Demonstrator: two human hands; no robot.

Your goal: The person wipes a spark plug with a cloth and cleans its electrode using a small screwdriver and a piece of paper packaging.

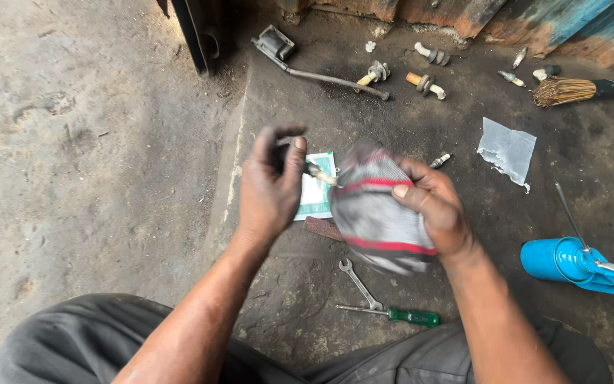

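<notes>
Both hands worked mid-scene over the floor: left hand pinched a small plug tip-out toward the rag, which right hand gripped bunched for wiping, with wrench and screwdriver lying near.

Bare concrete left – open, spanner, screwdriver, oil can crowd right

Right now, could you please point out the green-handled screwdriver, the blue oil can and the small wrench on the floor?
green-handled screwdriver [412,316], head view, on the green handle.
blue oil can [559,259], head view, on the blue body.
small wrench [359,283], head view, on the middle of the shaft.
</notes>
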